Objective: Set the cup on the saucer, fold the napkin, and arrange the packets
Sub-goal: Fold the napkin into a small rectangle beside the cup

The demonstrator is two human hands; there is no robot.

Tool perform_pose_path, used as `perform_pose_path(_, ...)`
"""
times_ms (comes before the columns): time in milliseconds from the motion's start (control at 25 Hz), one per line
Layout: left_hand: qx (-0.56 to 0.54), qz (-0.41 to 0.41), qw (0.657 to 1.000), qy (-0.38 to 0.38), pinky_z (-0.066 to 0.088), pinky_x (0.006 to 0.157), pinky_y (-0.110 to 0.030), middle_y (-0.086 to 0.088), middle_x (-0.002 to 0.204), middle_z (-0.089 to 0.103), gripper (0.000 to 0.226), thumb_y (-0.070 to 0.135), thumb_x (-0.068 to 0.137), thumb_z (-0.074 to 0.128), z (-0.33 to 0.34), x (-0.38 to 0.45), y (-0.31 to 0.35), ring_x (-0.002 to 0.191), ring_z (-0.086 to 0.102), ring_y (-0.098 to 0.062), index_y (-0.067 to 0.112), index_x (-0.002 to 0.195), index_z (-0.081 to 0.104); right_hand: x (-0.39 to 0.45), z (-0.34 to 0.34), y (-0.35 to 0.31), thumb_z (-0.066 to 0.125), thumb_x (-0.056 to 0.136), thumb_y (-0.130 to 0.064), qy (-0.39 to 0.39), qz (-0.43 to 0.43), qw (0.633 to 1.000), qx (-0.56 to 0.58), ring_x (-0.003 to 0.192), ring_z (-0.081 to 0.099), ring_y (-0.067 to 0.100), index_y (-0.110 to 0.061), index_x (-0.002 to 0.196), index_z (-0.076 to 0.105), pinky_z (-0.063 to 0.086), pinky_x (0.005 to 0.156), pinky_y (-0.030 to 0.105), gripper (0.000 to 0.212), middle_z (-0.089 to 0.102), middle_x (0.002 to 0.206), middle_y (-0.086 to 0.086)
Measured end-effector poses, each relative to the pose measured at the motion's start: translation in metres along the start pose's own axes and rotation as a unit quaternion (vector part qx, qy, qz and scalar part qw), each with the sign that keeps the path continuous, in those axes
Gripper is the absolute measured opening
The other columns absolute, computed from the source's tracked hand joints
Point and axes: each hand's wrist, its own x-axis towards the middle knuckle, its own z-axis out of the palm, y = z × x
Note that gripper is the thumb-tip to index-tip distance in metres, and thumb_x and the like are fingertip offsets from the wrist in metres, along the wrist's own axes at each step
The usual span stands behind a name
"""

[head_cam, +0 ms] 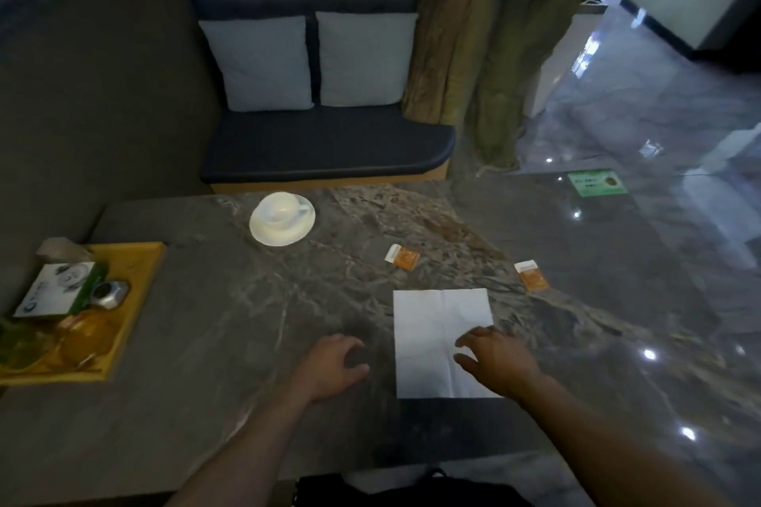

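**Q:** So how far along was the setup at that point?

**A:** Biggest thing first: the marble table [247, 321] held everything. The napkin [436, 338] was laid out flat near the front edge, around 5 o'clock from the table's middle. It looked unfolded to me, one faint crease down the centre, so I'd call that step still pending. The saucer [263, 235] sat far back at about 11 o'clock with the cup [284, 212] already on it, so that part looked done. The two orange packets, one [402, 257] and the other [532, 275], were well apart and skewed, so not arranged yet, I'd guess.

**Q:** And the hands?

**A:** The right hand [498, 358] rested on the napkin's lower right part, fingers spread and loose, pressing down or hovering, not pinching anything as far as I could see. The left hand [329, 366] was at 9 o'clock of the napkin, just beside its left edge, loosely curled on the table and holding nothing. Packets were at 12 and 1 o'clock from the napkin, out of both hands' reach for now.
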Motion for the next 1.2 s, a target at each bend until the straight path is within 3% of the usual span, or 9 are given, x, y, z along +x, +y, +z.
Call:
perform_pose_path(240, 0.007, 0.005, 1.000, 0.004, 0.042, 0.098, -0.032, -0.001, 0.121, 0.059, 0.054, 0.051, 0.077, 0.059, 0.044, -0.007, 0.039, 0.115, 0.052, -0.019, 0.022, 0.122, 0.058, -0.043, 0.024, 0.034, 0.046, 0.095, -0.046, 0.011, -0.016, 1.000, 0.015, 0.125, 0.048, 0.014, -0.034, 0.132, 0.050, 0.037, 0.105, 0.037, 0.039, 0.050, 0.140, -0.007)
perform_pose_path(400, 0.047, 0.019, 0.999, 0.018, 0.041, 0.099, -0.033, 0.006, 0.126, 0.053, 0.053, 0.055, 0.078, 0.057, 0.063, -0.006, 0.048, 0.120, 0.048, -0.015, 0.028, 0.124, 0.055, -0.056, 0.047, 0.042, 0.048, 0.093, -0.048, -0.020, -0.030, 0.999, 0.015, 0.139, 0.032, 0.017, -0.034, 0.144, 0.033, 0.029, 0.111, 0.041, 0.055, 0.033, 0.153, -0.005)
perform_pose_path(560, 0.124, 0.059, 0.990, -0.015, 0.021, 0.114, -0.037, 0.007, 0.154, 0.027, 0.071, 0.052, 0.084, 0.058, 0.080, -0.009, 0.058, 0.143, 0.021, -0.017, 0.028, 0.145, 0.032, -0.062, 0.067, 0.043, 0.044, 0.088, -0.062, -0.032, -0.059, 0.998, -0.007, 0.147, 0.010, 0.020, -0.032, 0.150, 0.014, 0.010, 0.116, 0.039, 0.075, 0.011, 0.161, -0.003)
perform_pose_path(680, 0.166, 0.063, 0.983, -0.045, 0.009, 0.117, -0.041, 0.006, 0.161, 0.009, 0.086, 0.058, 0.084, 0.054, 0.090, -0.011, 0.064, 0.147, 0.007, -0.017, 0.026, 0.152, 0.012, -0.065, 0.076, 0.041, 0.039, 0.082, -0.071, -0.039, -0.077, 0.996, -0.037, 0.148, 0.005, 0.022, -0.028, 0.152, 0.005, 0.002, 0.117, 0.041, 0.089, 0.002, 0.161, 0.000)
perform_pose_path(760, 0.179, 0.075, 0.980, -0.043, 0.016, 0.117, -0.046, 0.003, 0.158, 0.020, 0.093, 0.063, 0.076, 0.058, 0.097, -0.016, 0.067, 0.144, 0.014, -0.019, 0.025, 0.151, 0.018, -0.067, 0.076, 0.038, 0.050, 0.082, -0.065, -0.050, -0.083, 0.994, -0.051, 0.147, 0.011, 0.025, -0.027, 0.153, 0.008, 0.011, 0.117, 0.043, 0.091, 0.008, 0.162, 0.002)
perform_pose_path(800, 0.188, 0.078, 0.978, -0.048, 0.028, 0.113, -0.048, 0.000, 0.151, 0.034, 0.096, 0.068, 0.067, 0.062, 0.099, -0.020, 0.067, 0.138, 0.024, -0.022, 0.024, 0.147, 0.030, -0.068, 0.077, 0.037, 0.058, 0.080, -0.058, -0.052, -0.082, 0.994, -0.049, 0.146, 0.017, 0.027, -0.025, 0.152, 0.012, 0.017, 0.116, 0.044, 0.091, 0.014, 0.160, 0.003)
perform_pose_path(920, 0.191, 0.101, 0.976, -0.022, 0.054, 0.089, -0.044, 0.004, 0.116, 0.058, 0.095, 0.077, 0.043, 0.065, 0.110, -0.026, 0.065, 0.107, 0.048, -0.018, 0.027, 0.123, 0.052, -0.073, 0.081, 0.034, 0.078, 0.066, -0.042, -0.059, -0.091, 0.992, -0.059, 0.124, 0.048, 0.029, -0.021, 0.145, 0.036, 0.043, 0.099, 0.044, 0.092, 0.043, 0.143, 0.003)
perform_pose_path(1040, 0.186, 0.116, 0.976, -0.018, 0.050, 0.093, -0.046, 0.003, 0.111, 0.059, 0.085, 0.072, 0.044, 0.066, 0.116, -0.033, 0.064, 0.103, 0.056, -0.021, 0.030, 0.116, 0.050, -0.077, 0.094, 0.030, 0.084, 0.049, -0.032, -0.013, -0.100, 0.993, -0.067, 0.084, 0.060, 0.021, -0.023, 0.126, 0.056, 0.052, 0.066, 0.033, 0.083, 0.060, 0.108, -0.003)
perform_pose_path(1200, 0.233, 0.143, 0.962, -0.003, 0.050, 0.094, -0.048, -0.001, 0.109, 0.059, 0.072, 0.058, 0.049, 0.072, 0.126, -0.042, 0.065, 0.103, 0.055, -0.023, 0.026, 0.110, 0.054, -0.088, 0.105, 0.033, 0.078, 0.057, -0.026, 0.032, -0.137, 0.987, -0.070, 0.069, 0.056, 0.018, -0.028, 0.100, 0.066, 0.048, 0.057, 0.033, 0.045, 0.061, 0.089, -0.006)
